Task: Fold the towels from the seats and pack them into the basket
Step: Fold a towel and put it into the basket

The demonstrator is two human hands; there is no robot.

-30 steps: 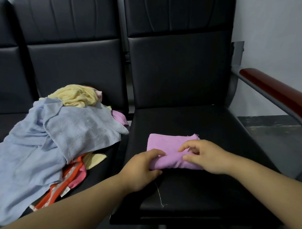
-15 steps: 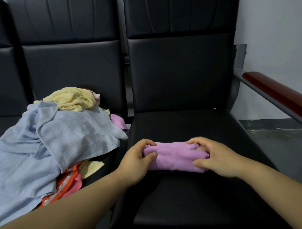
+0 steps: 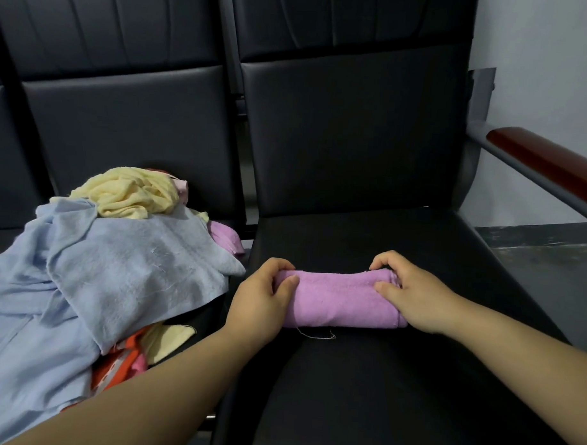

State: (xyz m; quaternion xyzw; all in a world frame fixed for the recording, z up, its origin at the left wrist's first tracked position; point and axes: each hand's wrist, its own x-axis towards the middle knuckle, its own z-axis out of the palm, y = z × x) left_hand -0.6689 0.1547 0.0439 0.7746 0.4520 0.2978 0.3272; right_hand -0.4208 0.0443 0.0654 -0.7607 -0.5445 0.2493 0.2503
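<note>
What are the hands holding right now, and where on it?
Both hold the folded purple towel: left hand at its left end, right hand at its right end.

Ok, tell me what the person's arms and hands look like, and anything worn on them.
The left hand and right hand are bare: no gloves, rings or bracelets show. Both forearms are bare too, with no sleeve or watch in view up to the picture's edge.

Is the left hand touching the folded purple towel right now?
Touching. The head view shows the left hand gripping one end of the purple towel, with the thumb pressed on top.
</note>
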